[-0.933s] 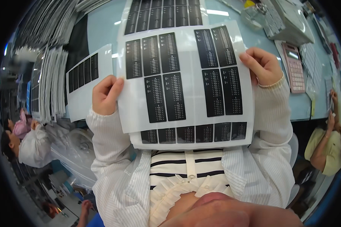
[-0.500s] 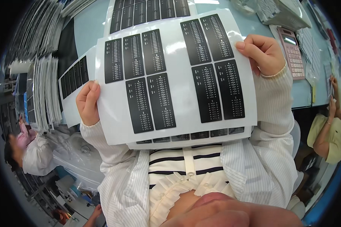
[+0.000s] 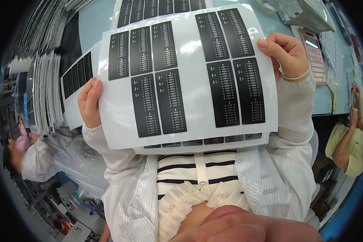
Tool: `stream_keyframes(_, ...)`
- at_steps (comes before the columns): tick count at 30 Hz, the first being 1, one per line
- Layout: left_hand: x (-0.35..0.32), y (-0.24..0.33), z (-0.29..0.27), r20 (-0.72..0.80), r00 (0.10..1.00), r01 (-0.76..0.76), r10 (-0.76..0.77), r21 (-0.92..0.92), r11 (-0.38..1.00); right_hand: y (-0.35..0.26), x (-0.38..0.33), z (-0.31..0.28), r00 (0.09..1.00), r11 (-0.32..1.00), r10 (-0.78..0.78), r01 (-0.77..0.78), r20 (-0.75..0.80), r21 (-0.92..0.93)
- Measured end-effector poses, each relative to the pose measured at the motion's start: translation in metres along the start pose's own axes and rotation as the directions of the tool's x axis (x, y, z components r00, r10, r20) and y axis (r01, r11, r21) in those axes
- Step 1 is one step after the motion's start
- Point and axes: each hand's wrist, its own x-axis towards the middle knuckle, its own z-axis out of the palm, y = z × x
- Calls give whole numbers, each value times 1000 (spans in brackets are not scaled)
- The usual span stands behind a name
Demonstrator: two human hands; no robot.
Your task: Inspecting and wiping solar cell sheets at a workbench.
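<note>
A glossy white sheet (image 3: 195, 92) with several black rectangular labels, printed in fine white marks, is held up in front of my chest. A blank strip runs down its middle, and the lower left corner has no labels. My left hand (image 3: 90, 103) pinches its left edge, thumb on top. At the upper right edge, my right hand (image 3: 287, 54) grips it the same way. The fingers behind the sheet are hidden. Under its near edge another sheet (image 3: 205, 149) with black labels shows as a strip.
More label sheets lie beyond the held one and beside my left hand, one a white sheet (image 3: 74, 113). Tall paper stacks (image 3: 48, 94) stand at left. A pink calculator (image 3: 315, 60) rests on the pale blue table (image 3: 306, 99) at right. Co-workers sit on both sides.
Both hands have shifted the held sheet slightly up and away from my body, and its right side a little to the right. Both grips stay the same.
</note>
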Motion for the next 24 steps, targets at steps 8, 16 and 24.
stream_keyframes(8, -1, 0, 5, -36, 999, 38, -36, 29, 999, 3, 2, -3, 1000, 999, 5, -5, -3, 38)
stream_keyframes(16, -3, 3, 3, 32, 999, 10, -11, 28, 1000, 6, 4, -7, 997, 997, 66, -64, -27, 45)
stream_keyframes(24, -5, 4, 5, 12, 998, 65, -64, -23, 998, 9, 4, -10, 996, 994, 90, -91, 23, 67)
